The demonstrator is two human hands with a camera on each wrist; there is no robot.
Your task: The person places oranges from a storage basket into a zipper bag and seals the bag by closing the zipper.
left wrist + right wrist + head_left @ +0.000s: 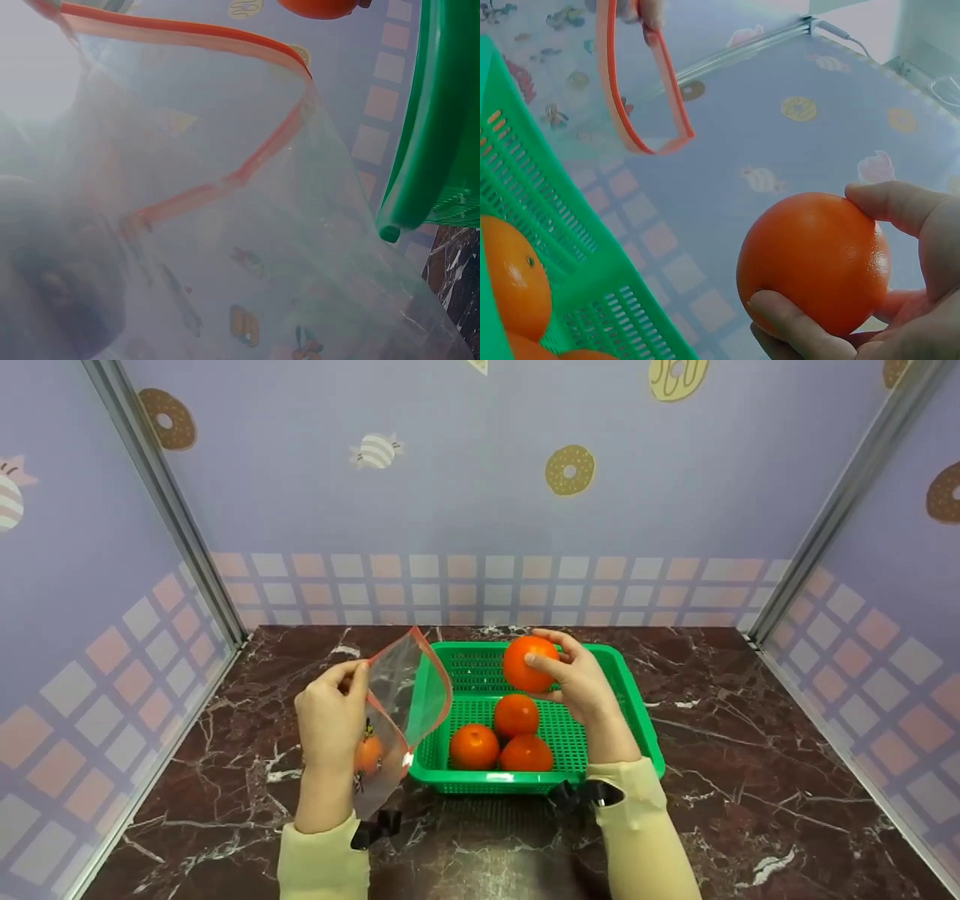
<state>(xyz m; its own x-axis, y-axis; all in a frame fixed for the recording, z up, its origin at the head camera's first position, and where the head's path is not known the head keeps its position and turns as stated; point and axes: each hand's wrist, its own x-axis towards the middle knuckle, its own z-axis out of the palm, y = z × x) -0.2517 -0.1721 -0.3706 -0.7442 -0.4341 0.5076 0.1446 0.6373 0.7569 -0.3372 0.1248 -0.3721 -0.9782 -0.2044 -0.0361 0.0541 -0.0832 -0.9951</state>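
The orange (516, 669) is raised in the right hand (589, 682), its fingers and thumb parted to the fruit's width and curved around it. Apart from it, the left hand (330, 720) pinches a clear, red-rimmed bag (397, 690) whose mouth gapes; a light grip and a wide mouth facing the fruit would likely serve best. Past the bag, a green basket (637, 701) holds three more oranges (474, 747), before a patterned wall (480, 495).

The fruits (475, 747) are orange, the basket (637, 712) bright green. The clear bag (390, 746) has a red-orange edge (439, 661) and hazy, perhaps multicoloured prints (555, 116). Sleeves (322, 859) are pale yellow; the maroon tabletop (750, 765) is white-veined; lilac walls (480, 510) carry doughnuts (570, 456) and pink-and-white checks (500, 590).
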